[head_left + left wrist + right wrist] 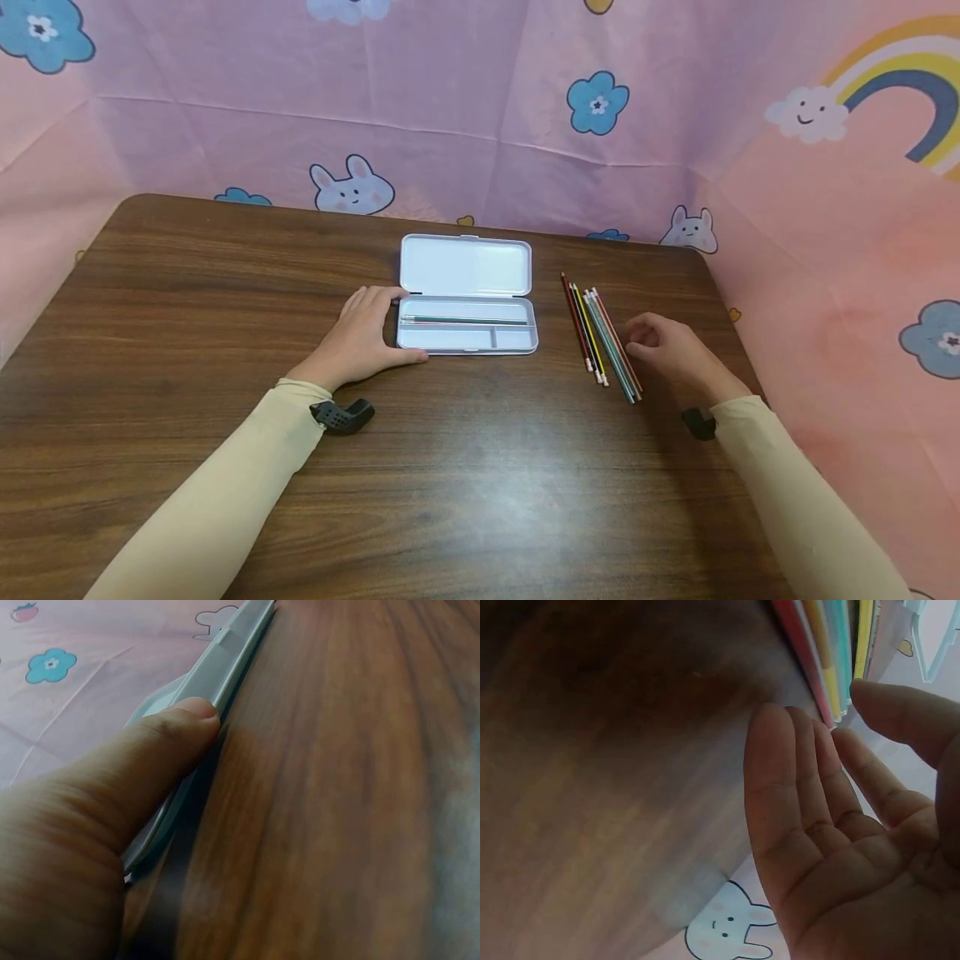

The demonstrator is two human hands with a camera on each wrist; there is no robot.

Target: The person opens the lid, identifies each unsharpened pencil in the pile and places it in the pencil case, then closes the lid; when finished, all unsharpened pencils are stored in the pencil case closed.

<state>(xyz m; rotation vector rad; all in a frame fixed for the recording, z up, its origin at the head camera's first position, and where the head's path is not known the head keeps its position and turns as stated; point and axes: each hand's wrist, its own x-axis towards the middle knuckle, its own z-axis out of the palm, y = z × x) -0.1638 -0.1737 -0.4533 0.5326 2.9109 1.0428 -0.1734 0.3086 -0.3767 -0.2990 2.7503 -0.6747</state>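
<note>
A white pencil case (pixel 465 338) lies with its lid (pixel 465 265) folded back. One dark striped pencil (pixel 465 320) rests in its long rear compartment. My left hand (pixel 362 337) holds the case's left end between thumb and fingers; in the left wrist view the thumb (pixel 150 750) presses on the edge of the case (pixel 225 660). Several pencils (pixel 617 350) lie side by side right of the case, some red, black, yellow and green. Just right of them is my right hand (pixel 671 350), fingers slightly bent, holding nothing. The right wrist view shows the hand (pixel 847 825) below the pencils' ends (pixel 817 660).
The brown wooden table (pixel 480 483) reaches back to a pink patterned cloth (pixel 480 125), which also hangs along the right side. Each wrist wears a small black device, the left one (pixel 343 416) near the table's middle left.
</note>
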